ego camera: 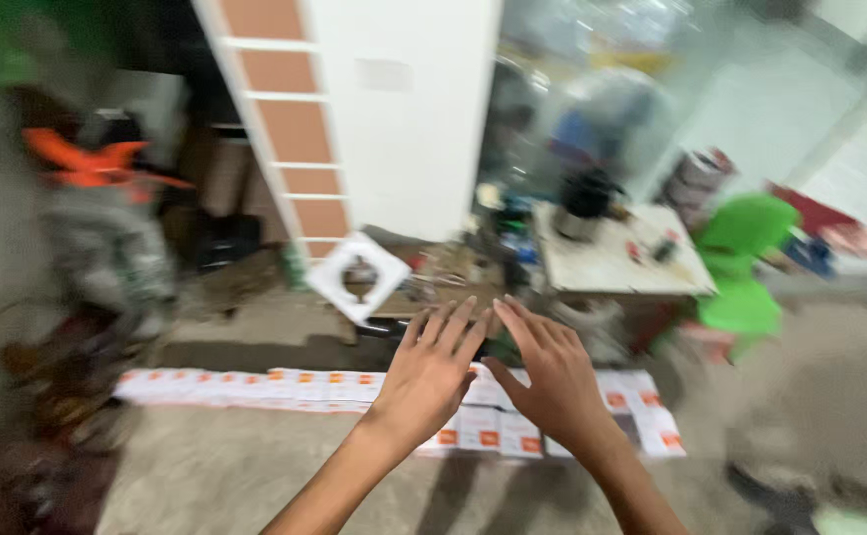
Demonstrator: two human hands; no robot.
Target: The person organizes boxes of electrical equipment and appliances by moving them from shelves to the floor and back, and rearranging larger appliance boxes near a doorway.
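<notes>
Both hands held flat and spread above a row of white-and-orange boxes on the floor.

The left hand and right hand are extended side by side with fingers spread, gripping nothing; index fingertips nearly meet. Beneath them, the boxes lie flat in a long band on the concrete floor, the band's right end widening just beside the right wrist. Bare floor lies before the near edge. Beyond the far edge stand a white pillar, a low table and a green chair, all blurred.
</notes>
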